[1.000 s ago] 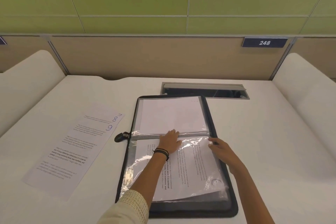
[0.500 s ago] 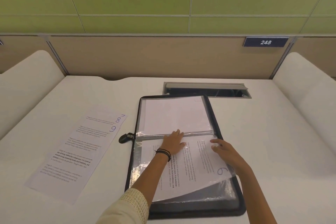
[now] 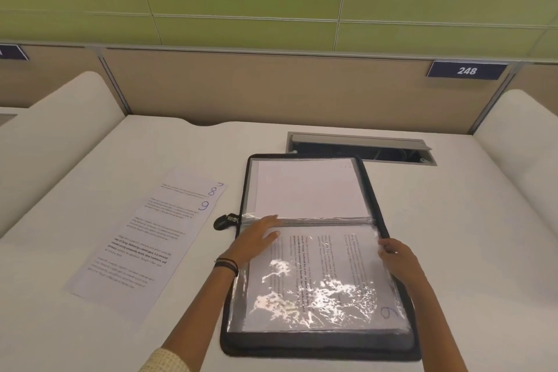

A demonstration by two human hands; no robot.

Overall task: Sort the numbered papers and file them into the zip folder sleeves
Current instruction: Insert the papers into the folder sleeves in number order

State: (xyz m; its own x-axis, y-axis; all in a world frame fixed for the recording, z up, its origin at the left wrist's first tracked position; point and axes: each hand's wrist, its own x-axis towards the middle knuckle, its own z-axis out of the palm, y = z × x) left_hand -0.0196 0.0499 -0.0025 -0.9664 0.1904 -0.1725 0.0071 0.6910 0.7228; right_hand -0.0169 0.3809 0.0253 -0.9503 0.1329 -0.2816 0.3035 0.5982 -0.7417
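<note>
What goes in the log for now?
left hand: flat on sleeve | right hand: pinches sleeve edge | page 6: inside sleeve | folder: open | loose pages: left of folder

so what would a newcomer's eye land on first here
The black zip folder lies open in the middle of the white desk, and its near sleeve glares with reflections over a hand-numbered printed sheet. The left hand lies flat on that sleeve near the spine, and the right hand is at its right edge. To the left lies a fanned stack of papers with handwritten numbers at their corners.
</note>
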